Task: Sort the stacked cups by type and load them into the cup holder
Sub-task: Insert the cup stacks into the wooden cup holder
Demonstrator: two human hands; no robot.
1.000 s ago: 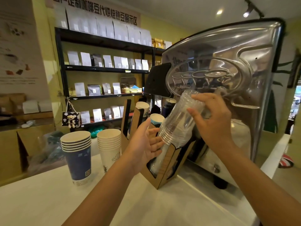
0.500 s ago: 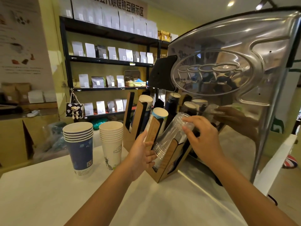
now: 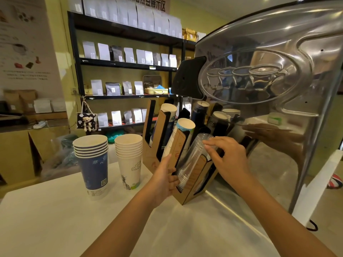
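Observation:
A brown cardboard cup holder (image 3: 187, 195) with three slanted slots stands on the white counter beside the steel machine. A stack of clear plastic cups (image 3: 191, 160) lies in the nearest slot, bottoms pointing up. My right hand (image 3: 228, 160) holds the stack's upper end between forefinger and thumb. My left hand (image 3: 165, 179) grips the holder's front divider, thumb up along the cardboard. The middle slot holds a white-and-blue paper cup stack (image 3: 184, 127), and the far slot another paper stack (image 3: 168, 111). To the left, a blue cup stack (image 3: 92, 164) and a white cup stack (image 3: 130, 160) stand upright.
A large polished steel machine (image 3: 269, 80) rises at the right, right behind the holder. A black shelf unit (image 3: 126, 64) with several bags stands behind the counter. The white counter (image 3: 55, 219) stretches to the left and towards me.
The clear cup stack has slid down from above the holder into the nearest slot. My right hand followed it down. My left hand moved onto the holder's divider.

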